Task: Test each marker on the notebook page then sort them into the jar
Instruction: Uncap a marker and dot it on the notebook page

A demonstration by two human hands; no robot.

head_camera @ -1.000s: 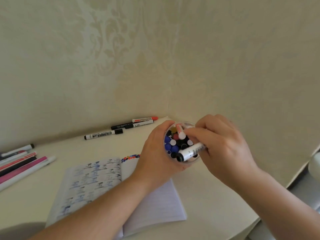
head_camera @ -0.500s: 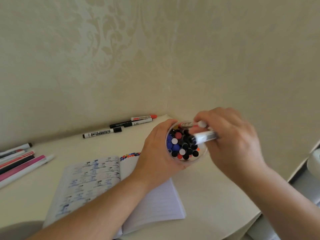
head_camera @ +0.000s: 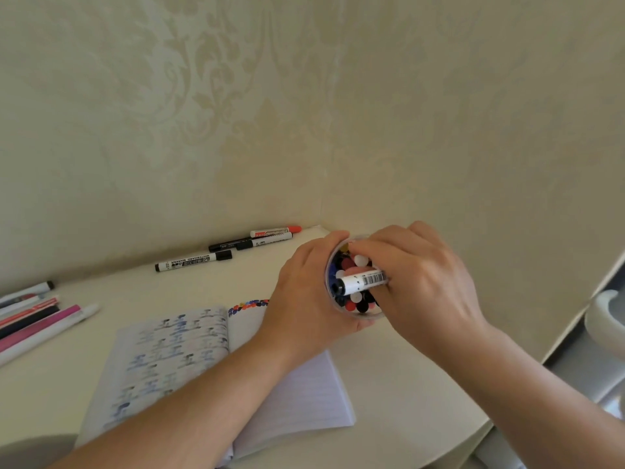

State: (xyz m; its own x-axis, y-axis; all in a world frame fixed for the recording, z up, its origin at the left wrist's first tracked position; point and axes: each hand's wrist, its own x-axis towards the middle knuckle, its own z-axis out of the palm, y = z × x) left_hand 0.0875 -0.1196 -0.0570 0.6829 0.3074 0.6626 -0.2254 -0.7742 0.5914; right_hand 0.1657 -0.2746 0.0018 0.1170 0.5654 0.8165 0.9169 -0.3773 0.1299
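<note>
The clear round jar (head_camera: 358, 314), packed with capped markers, stands at the desk's far right, the left hand (head_camera: 304, 296) curled round its left side. Over its mouth the right hand (head_camera: 422, 286) pinches a white black-capped marker (head_camera: 362, 280) lying nearly flat.

This looks like a room in a home, with a writing corner set up on a cream table (head_camera: 389, 384) pushed into the corner of two walls. The wallpaper (head_camera: 203, 96) behind the table is pale with an ornate damask pattern, a domestic finish. On the table lie an open lined notebook (head_camera: 176, 346) with ink marks and loose markers (head_camera: 194, 261) near the wall.
</note>
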